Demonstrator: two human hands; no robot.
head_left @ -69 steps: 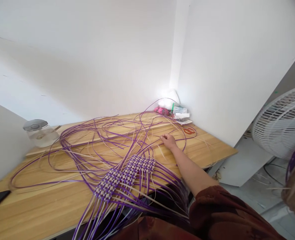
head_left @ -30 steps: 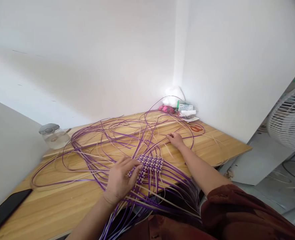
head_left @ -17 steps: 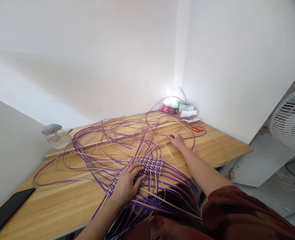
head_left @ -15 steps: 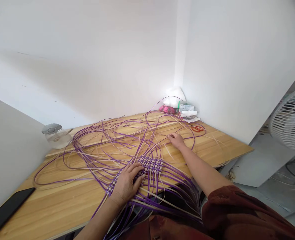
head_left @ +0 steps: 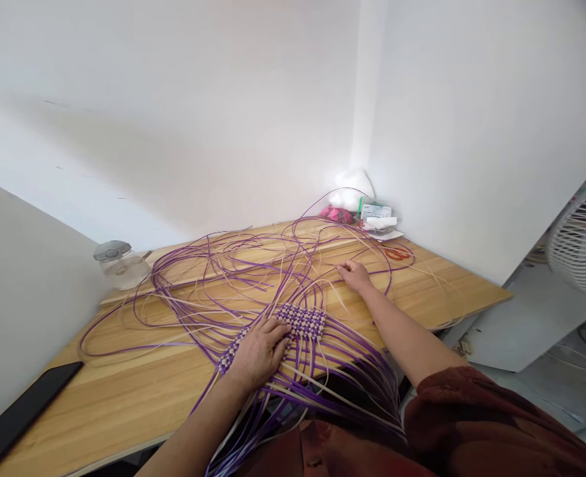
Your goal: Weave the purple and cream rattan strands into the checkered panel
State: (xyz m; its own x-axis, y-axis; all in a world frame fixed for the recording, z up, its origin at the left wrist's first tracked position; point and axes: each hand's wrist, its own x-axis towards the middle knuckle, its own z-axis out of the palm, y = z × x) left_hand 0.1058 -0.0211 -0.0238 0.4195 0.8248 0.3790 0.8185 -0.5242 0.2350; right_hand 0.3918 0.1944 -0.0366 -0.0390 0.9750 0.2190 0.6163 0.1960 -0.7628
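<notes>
A purple and cream checked woven piece (head_left: 302, 321) lies near the table's front edge, with long plastic strips running out from its sides. My left hand (head_left: 260, 351) rests over its left part, fingers and thumb curled onto the weave and hiding some of it. Farther back and to the right, my right hand (head_left: 355, 275) is closed in a pinch on a thin purple strip (head_left: 325, 275) that leads toward the weave. Loose purple strips (head_left: 173, 298) spread in loops across the table behind and left of the piece.
A clear lidded container (head_left: 121, 265) stands at the back left, and a black phone-like slab (head_left: 29, 411) lies front left. Orange-handled scissors (head_left: 396, 253), a white bag (head_left: 352, 189) and a pink bundle (head_left: 336, 214) sit toward the back corner. A white fan (head_left: 583, 242) is at far right.
The whole view has shifted slightly, so things appear a little farther right. Both hands keep nearly the same places, the left on the weave and the right pinching the strip.
</notes>
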